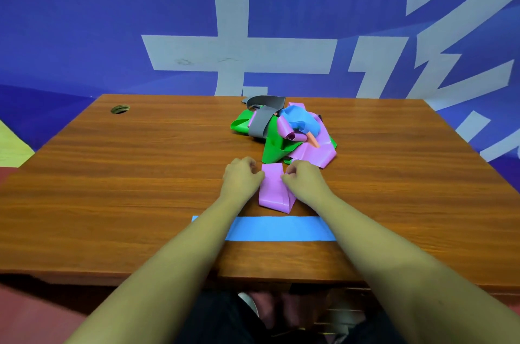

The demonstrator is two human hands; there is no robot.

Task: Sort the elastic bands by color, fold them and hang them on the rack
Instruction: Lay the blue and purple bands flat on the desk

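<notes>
Between left hand [242,174] and right hand [302,179]: folded purple band [274,190] on table [140,174].
Both hands pinch its far end; tangled pile [281,132] just beyond, blue band [278,228] under the forearms.

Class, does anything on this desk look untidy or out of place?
Yes: the pile of bands at the far side of the desk is a tangle of green, purple, blue and grey, unsorted.

A wooden desk [140,189] with a cable hole [120,109] near its far left corner is set against a blue wall [70,20] painted with large pale characters.
</notes>
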